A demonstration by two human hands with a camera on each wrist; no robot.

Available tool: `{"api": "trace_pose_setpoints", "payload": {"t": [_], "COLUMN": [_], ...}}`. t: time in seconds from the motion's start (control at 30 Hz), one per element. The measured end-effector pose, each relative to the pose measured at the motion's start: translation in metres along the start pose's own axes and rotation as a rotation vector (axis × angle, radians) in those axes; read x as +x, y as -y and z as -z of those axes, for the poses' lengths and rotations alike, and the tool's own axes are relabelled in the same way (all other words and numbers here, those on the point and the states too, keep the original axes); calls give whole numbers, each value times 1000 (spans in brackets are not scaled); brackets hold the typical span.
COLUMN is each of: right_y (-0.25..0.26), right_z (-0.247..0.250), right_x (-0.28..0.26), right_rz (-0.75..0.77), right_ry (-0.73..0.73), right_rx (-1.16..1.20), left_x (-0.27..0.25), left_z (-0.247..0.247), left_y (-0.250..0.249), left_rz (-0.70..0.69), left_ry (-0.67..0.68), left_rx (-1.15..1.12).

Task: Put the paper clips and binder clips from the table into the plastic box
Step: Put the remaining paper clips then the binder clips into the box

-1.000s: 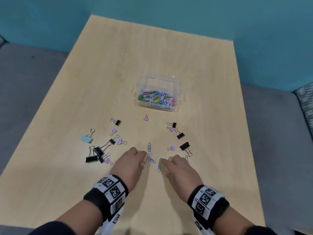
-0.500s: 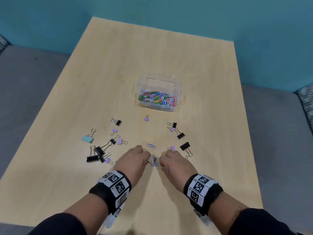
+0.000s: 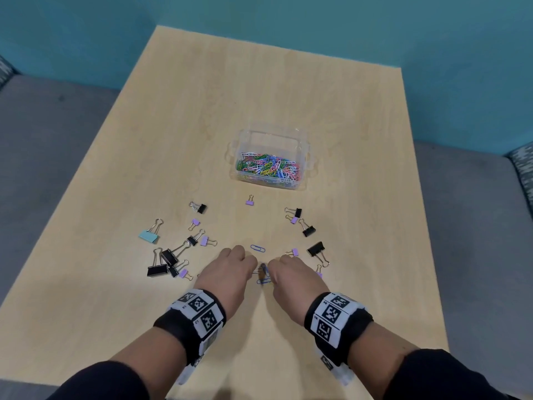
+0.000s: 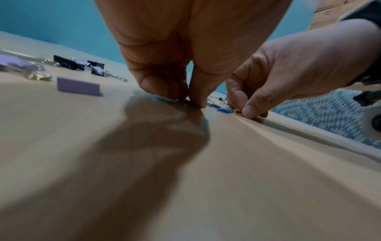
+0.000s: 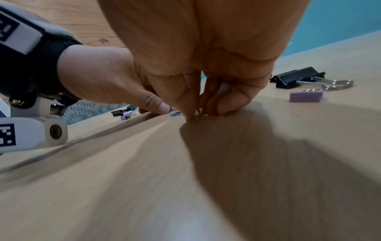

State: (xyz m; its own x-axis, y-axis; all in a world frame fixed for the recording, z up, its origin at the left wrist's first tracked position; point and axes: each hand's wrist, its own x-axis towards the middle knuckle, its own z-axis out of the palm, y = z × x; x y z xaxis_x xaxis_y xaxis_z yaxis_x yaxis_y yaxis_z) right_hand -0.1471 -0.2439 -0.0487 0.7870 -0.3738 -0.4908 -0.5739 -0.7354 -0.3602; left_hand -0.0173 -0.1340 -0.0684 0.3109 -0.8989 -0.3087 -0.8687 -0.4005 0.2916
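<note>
The clear plastic box (image 3: 306, 157) at mid-table holds several coloured paper clips. Near the front, my hands meet fingertip to fingertip over a small bunch of blue paper clips (image 3: 264, 277). My left hand (image 3: 253, 268) has thumb and finger pressed together on the table (image 4: 186, 99), pinching a paper clip that is mostly hidden. Just to its right, my right hand (image 3: 273, 271) pinches a yellow paper clip (image 4: 237, 112) against the wood (image 5: 197, 114). One blue paper clip (image 3: 257, 248) lies loose just beyond my knuckles. Binder clips lie on both sides.
Black, purple and one light-blue binder clip (image 3: 149, 235) lie scattered left of my hands. Black binder clips (image 3: 315, 249) and purple ones (image 3: 294, 252) lie to the right. A single purple clip (image 3: 249, 201) sits before the box. The table's right edge borders a grey seat.
Both hands have drawn together and curled into pinches on the bunch of paper clips. The loose blue clip beyond them has turned from lengthwise to crosswise.
</note>
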Motion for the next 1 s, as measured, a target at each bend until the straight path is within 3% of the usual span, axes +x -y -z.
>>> {"api": "trace_pose_setpoints", "payload": {"t": [0.13,0.3,0.47,0.67,1.0], "right_y": [-2,-24,-27,-17,-12], "right_z": [-2,5,-10,-3,8], "right_x": [5,-11,-38,-27,-15], "right_rz": [-16,-170,-152,-80,9], "right_ry": [-30,-116,-57,-27,66], "right_rx": [41,364,284,85,0], "left_x": [4,2,-8,-14,-10], "left_z": [2,3,7,4,12], "left_y": [-1,4,8,16,11], "left_rz": [22,46,8,17,19], "left_ry": [2,44,-15,-50,63], "left_rx": [5,7,-75,-43,-43]}}
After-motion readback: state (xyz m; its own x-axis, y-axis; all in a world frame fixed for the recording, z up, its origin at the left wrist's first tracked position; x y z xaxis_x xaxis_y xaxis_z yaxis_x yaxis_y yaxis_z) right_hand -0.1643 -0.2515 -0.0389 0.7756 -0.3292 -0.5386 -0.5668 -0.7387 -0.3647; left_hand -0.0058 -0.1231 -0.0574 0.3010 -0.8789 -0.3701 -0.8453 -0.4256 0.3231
